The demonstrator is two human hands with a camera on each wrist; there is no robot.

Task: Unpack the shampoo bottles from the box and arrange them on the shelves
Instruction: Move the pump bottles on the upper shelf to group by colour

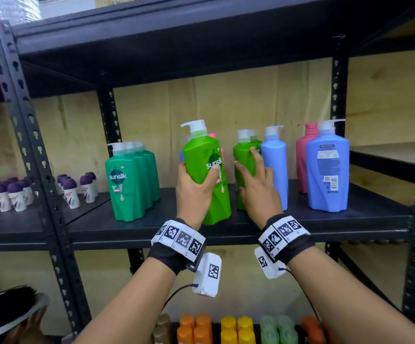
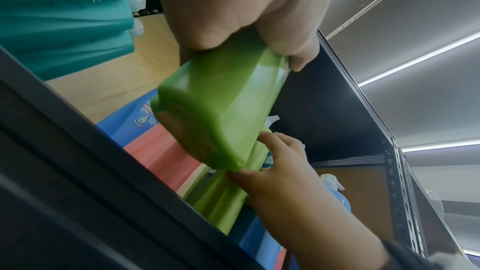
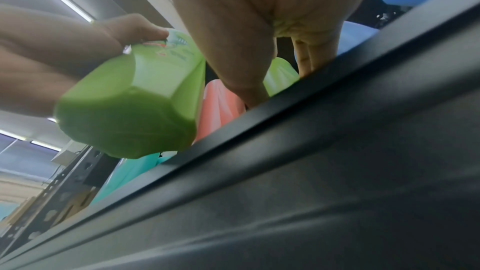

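My left hand (image 1: 196, 192) grips a light green Sunsilk pump bottle (image 1: 206, 170) round its lower body. It is held a little tilted, its base just above the black shelf's front edge (image 1: 152, 229). The left wrist view shows the base of this bottle (image 2: 221, 114) lifted off the shelf. My right hand (image 1: 258, 187) lies with straight, spread fingers against another light green bottle (image 1: 243, 155), which stands on the shelf next to a blue bottle (image 1: 274, 165). A pink bottle (image 1: 221, 145) peeks out behind the held one.
Several dark green Sunsilk bottles (image 1: 129, 184) stand in a row at the shelf's left. A large blue bottle (image 1: 326, 170) and a pink one (image 1: 302, 160) stand at the right. Purple-capped roll-ons (image 1: 10, 194) fill the neighbouring shelf. Orange and yellow bottles (image 1: 226, 328) sit below.
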